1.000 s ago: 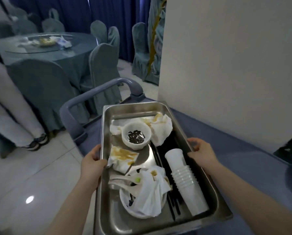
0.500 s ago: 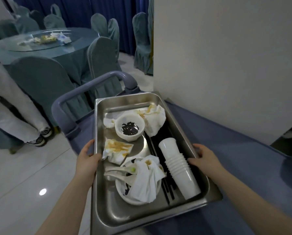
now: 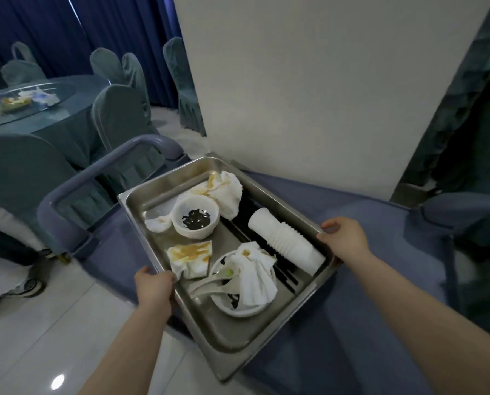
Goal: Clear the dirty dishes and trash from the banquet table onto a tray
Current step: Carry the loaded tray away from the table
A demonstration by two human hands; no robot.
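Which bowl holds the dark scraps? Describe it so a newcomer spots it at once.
Find the steel tray on the blue cart. In its far half sits a white bowl, between stained napkins. Unlike the near bowl, draped with a napkin and spoons, it is uncovered, with black scraps inside.

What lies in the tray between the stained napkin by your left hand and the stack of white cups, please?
In the head view, between the stained napkin and the stack of white cups lie bare tray floor and black chopsticks.
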